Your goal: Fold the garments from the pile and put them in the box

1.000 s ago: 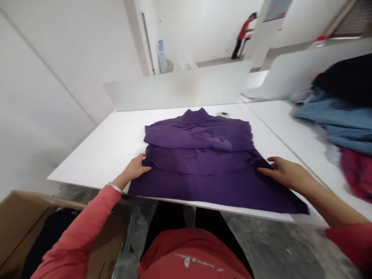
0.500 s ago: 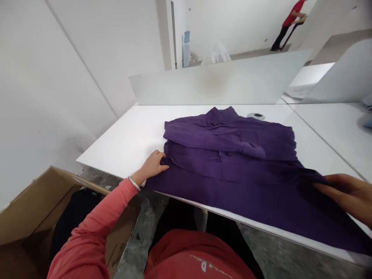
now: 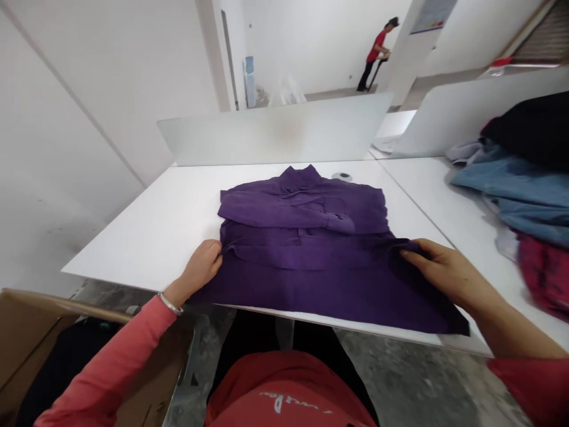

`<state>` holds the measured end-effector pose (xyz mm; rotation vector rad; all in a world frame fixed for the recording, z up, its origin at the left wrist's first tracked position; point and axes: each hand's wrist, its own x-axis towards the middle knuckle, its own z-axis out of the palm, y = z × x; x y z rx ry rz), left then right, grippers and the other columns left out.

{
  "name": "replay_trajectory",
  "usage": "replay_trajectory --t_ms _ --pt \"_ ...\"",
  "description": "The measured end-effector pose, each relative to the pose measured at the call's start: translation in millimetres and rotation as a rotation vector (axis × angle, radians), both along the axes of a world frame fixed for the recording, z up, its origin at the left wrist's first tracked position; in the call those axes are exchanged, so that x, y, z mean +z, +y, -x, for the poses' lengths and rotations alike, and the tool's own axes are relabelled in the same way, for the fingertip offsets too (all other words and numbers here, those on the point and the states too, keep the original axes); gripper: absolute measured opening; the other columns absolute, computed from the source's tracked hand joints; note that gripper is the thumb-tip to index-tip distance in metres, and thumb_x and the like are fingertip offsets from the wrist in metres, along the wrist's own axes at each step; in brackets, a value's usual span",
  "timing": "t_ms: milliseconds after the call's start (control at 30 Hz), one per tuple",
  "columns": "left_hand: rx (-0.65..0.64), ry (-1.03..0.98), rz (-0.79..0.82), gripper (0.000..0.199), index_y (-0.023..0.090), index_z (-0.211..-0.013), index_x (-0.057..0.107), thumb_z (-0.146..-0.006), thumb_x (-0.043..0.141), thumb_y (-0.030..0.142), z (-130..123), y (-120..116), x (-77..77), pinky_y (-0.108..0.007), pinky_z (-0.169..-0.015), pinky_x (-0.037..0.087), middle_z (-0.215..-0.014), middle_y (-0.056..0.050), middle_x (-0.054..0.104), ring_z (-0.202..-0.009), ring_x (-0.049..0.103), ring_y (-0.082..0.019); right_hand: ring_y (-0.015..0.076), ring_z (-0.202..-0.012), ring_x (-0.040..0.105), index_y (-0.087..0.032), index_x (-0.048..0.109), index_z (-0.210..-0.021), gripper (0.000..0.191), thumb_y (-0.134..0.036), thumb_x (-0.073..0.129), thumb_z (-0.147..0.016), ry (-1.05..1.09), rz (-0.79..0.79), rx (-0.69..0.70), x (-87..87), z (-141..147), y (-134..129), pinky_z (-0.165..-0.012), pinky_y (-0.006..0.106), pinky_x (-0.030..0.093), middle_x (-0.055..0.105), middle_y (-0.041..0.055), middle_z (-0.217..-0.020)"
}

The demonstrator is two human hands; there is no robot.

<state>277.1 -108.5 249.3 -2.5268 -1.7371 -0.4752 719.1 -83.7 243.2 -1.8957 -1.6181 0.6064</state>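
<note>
- Left hand (image 3: pixel 202 268): curled narrow on the left side of the purple shirt (image 3: pixel 306 279), holding a fold of cloth; its fingertips are partly hidden by that fold.
- Right hand (image 3: pixel 447 276): fingers (image 3: pixel 427 261) stretched across the shirt's right side, pinching cloth; the thumb is hard to make out.
- Left wrist: metal bangle (image 3: pixel 169 303) just above the hand, at the end of a coral sleeve (image 3: pixel 111 356).
- Shirt: lies flat, collar toward the desk's (image 3: pixel 133 249) far edge, one sleeve folded across the chest, cuff buttons (image 3: pixel 340 216) showing. Lower hem lies along the near edge.
- Beside the desk, near left: cardboard box (image 3: pixel 31 332) holding dark cloth, mostly cut off by the frame.
- Right, on the next desk section: heaped clothes, with black, denim-blue (image 3: pixel 524 198) and red (image 3: pixel 544 273) pieces, cut off at the frame edge.
- Beyond the desk: frosted partition (image 3: pixel 275 133). Far back, a person in red (image 3: pixel 377 53) stands too small to make out what they hold.
</note>
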Motion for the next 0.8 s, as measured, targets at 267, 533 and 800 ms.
replay_trajectory --t_ms 267,533,800 --pt "0.152 -0.112 -0.114 0.008 0.021 -0.077 0.041 -0.078 0.035 0.025 2.4 -1.7 10.2 -0.028 -0.067 0.044 -0.090 -0.005 0.057 -0.077 0.055 -0.016 0.0186 -0.066 0.052 -0.022 0.054 -0.086 0.029 -0.041 0.045 -0.065 -0.005 -0.355 -0.134 17.1 -6.9 -19.6 -0.060 0.029 0.040 0.057 0.0028 -0.071" --pt "0.209 -0.218 -0.507 0.009 0.021 -0.068 0.039 -0.076 0.043 0.024 -6.1 44.6 63.8 -0.025 -0.066 0.042 -0.084 -0.002 0.057 -0.075 0.054 -0.013 0.0159 -0.071 0.054 -0.021 0.059 -0.091 0.026 -0.036 0.048 -0.074 -0.067 -0.729 -0.253 78.2 -4.8 5.0 -0.065 0.028 0.042 0.059 0.0046 -0.080" --pt "0.277 -0.356 -0.608 0.005 0.019 -0.075 0.044 -0.074 0.043 0.023 -24.2 146.4 107.1 -0.023 -0.063 0.040 -0.070 0.000 0.052 -0.064 0.050 -0.012 0.0110 -0.068 0.051 -0.013 0.059 -0.090 0.023 -0.028 0.053 -0.073 0.050 -0.879 -0.297 120.6 -4.2 101.5 -0.063 0.023 0.040 0.057 0.0028 -0.076"
